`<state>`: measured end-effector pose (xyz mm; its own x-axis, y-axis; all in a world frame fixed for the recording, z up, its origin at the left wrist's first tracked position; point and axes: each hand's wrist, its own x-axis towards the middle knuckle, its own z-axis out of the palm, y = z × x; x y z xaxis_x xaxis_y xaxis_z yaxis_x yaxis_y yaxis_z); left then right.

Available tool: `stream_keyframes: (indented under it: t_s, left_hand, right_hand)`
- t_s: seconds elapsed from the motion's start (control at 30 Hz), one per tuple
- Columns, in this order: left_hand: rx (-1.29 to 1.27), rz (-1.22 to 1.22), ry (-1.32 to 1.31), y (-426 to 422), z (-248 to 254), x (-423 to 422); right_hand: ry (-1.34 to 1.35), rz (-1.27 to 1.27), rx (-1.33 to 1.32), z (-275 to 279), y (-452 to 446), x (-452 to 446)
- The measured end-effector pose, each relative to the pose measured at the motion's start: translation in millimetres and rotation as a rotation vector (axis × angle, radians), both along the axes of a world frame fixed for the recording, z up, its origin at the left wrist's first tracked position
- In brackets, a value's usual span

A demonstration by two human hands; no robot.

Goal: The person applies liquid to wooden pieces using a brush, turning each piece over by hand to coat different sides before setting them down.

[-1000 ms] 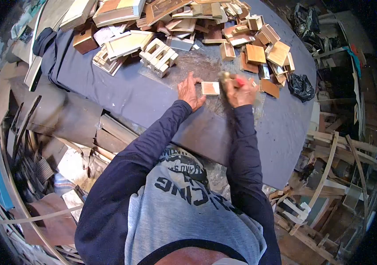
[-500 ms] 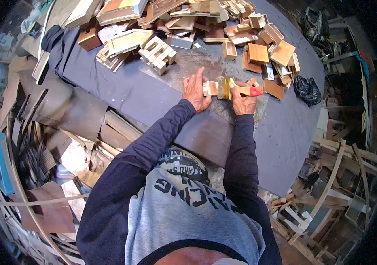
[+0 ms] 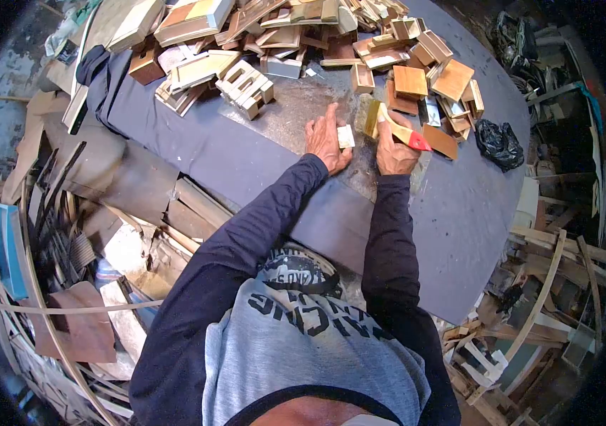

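Head view: The left hand [image 3: 328, 142] holds a small wooden block [image 3: 345, 137] at its right side. The grip is narrow, closed around the block, with a pale face of the block exposed. The block is located over the stained section of the surface [image 3: 292, 117]; whether it touches the surface cannot be determined.

The right hand [image 3: 396, 148] holds a flat paintbrush [image 3: 399, 132]. The grip is closed on the wooden handle. The red handle end points right and slightly toward the wearer; the bristle end faces left and is near the block but apart from it.

A grey cloth [image 3: 459, 227] covers the right part of the surface. A slotted wooden assembly [image 3: 246, 88] lies beyond the left hand, to its left. A pile of wooden pieces [image 3: 281, 39] occupies the far side. A brown flat panel [image 3: 440, 143] lies just beside the brush handle, on its right. A black plastic bag [image 3: 499, 145] is positioned farther right, near the edge.
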<state>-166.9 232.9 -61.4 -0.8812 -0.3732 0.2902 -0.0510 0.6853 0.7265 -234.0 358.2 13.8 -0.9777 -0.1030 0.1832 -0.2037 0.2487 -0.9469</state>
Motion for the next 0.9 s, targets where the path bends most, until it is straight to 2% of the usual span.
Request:
stream_keyframes:
  t_s: [0.07,0.2,0.23,0.27,0.37,0.47,0.5,0.63,0.73,0.9]
  left_hand:
    - [0.01,0.013,0.006,2,0,1]
    - [0.006,0.032,0.024,1,-2,3]
    - [0.014,0.04,0.023,1,-3,3]
    - [0.016,0.04,0.023,3,-4,3]
    - [0.008,0.053,0.038,4,-3,3]
    - [0.013,0.065,0.053,3,-4,4]
    - [0.032,0.056,0.065,2,-4,5]
    - [0.115,0.041,0.006,0,-11,15]
    - [0.108,0.078,0.025,2,-19,19]
    - [0.09,0.113,0.037,5,-21,15]
  right_hand:
    - [0.173,0.015,0.309,-7,-2,3]
    - [0.301,0.129,0.502,-14,12,0]
    - [0.145,0.166,0.437,-5,16,1]
    - [0.145,0.166,0.439,1,16,1]
    - [0.261,0.077,0.38,9,4,7]
    - [0.356,0.124,0.402,2,-5,9]
    - [0.461,0.133,0.436,2,-6,8]
    - [0.419,0.117,0.526,6,3,8]
    - [0.342,0.085,0.456,9,4,10]
    - [0.455,0.155,0.447,1,8,6]
